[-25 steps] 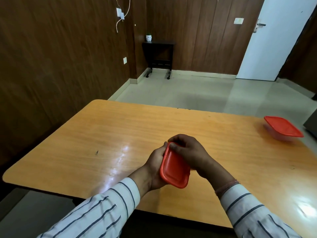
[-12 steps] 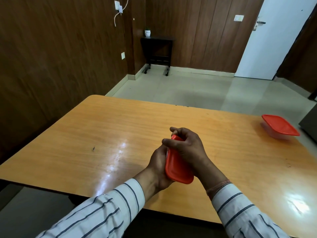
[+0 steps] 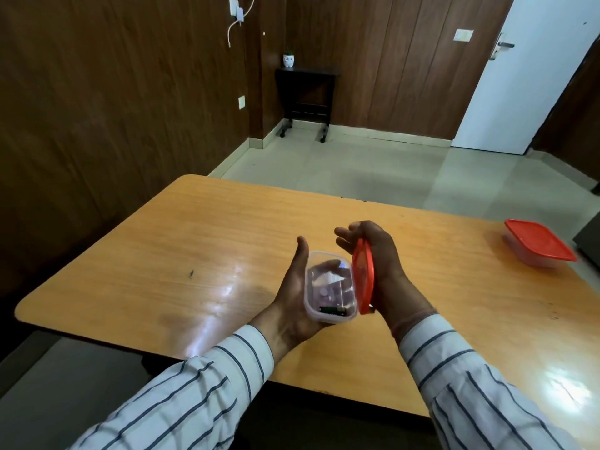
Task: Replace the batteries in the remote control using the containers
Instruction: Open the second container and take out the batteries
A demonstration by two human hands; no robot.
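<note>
My left hand (image 3: 292,297) cradles a small clear plastic container (image 3: 329,285) above the table's near middle. Its mouth faces me, and a dark battery (image 3: 331,310) lies along its lower wall. My right hand (image 3: 383,254) holds the container's red lid (image 3: 363,277) upright, edge toward me, just to the right of the container and off it. A second clear container with a red lid (image 3: 537,241) stands closed at the table's far right. No remote control is in view.
The orange wooden table (image 3: 194,254) has its left and far edges in view. Beyond it are a tiled floor, dark wood walls, a small black side table (image 3: 306,92) and a white door (image 3: 519,76).
The red lid was pressed on the container between both hands. My right hand has since pulled it off to the right, so the container's inside now shows.
</note>
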